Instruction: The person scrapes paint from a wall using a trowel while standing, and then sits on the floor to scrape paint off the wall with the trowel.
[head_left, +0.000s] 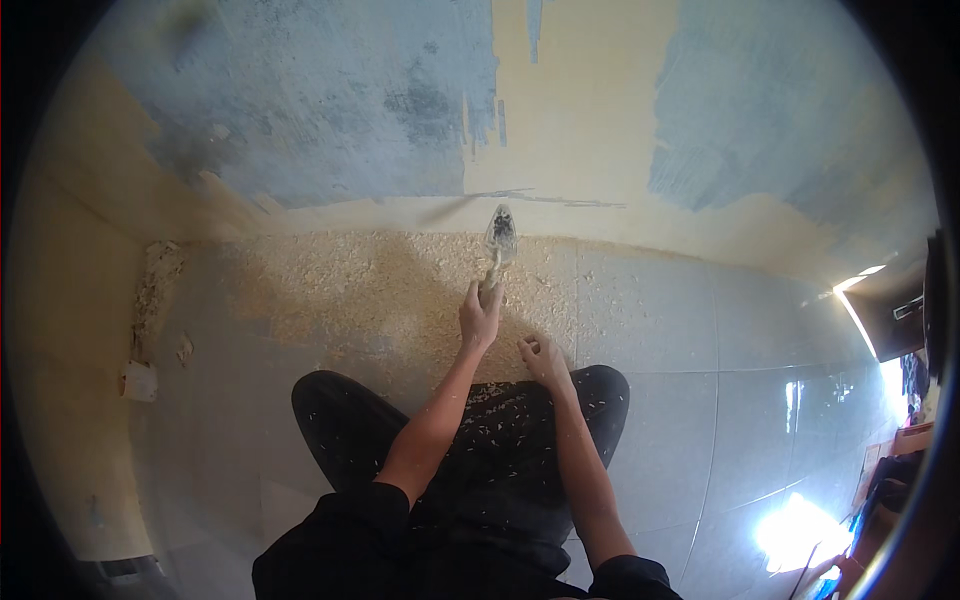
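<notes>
My left hand (481, 319) grips the handle of a pointed trowel (501, 232) in the middle of the view. Its metal blade, with dark smudges, points away from me at the foot of the wall (559, 112). Cream-yellow paint covers part of that wall; large patches are stripped to a grey-blue layer (330, 97). Above my right thigh, my right hand (548, 364) has its fingers curled in, with no object visible in it. Pale paint flakes (337, 277) lie thick on the floor around the trowel.
My bent legs (517, 450), in black trousers dotted with flakes, are close to the debris. Grey floor tiles (652, 442) extend right towards dark furniture (896, 315) and bright light. At left are a side wall (82, 322) and a small pale block (139, 381).
</notes>
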